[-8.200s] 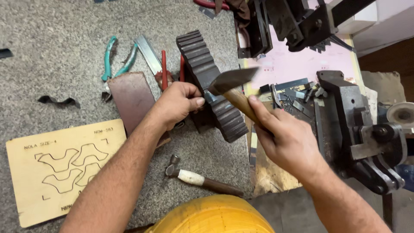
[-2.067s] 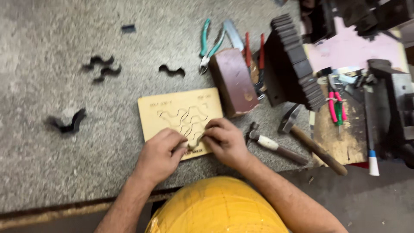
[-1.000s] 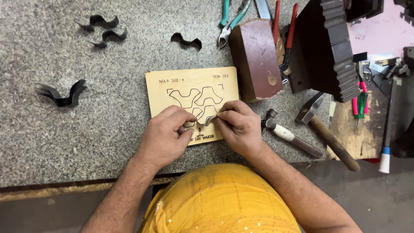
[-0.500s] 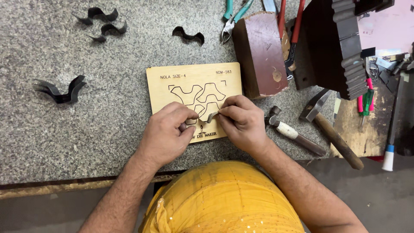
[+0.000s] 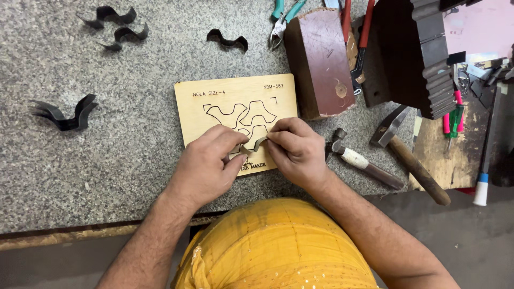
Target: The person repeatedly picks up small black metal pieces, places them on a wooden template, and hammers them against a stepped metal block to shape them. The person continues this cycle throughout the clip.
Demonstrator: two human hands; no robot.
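Metal strip, a small bent piece, sits pinched between both your hands low on the wooden board, centre of the frame, right over the cut slot pattern. Your left hand grips its left end with thumb and forefinger, other fingers curled under; your right hand pinches the right end from above, knuckles up, wrist coming in from the lower right. Both hands are closed on the strip, neither is free. Looks like the fitting step: strip lined up with the lower curve of the slot, not clearly seated; I can't tell how deep it sits, your fingers cover it. Next move, as I read it, calls for matching the bend to the slot curve and pressing evenly at both ends so it doesn't spring out or tilt. Board lies flat on the speckled stone bench, square to you. Small hammer lies just right of your right hand, a bigger wooden-handled hammer beyond it. Reddish block stands touching the board's upper right corner. Bent dark strips lie spread across the upper left of the frame, well apart from the board. Pliers at the top edge.
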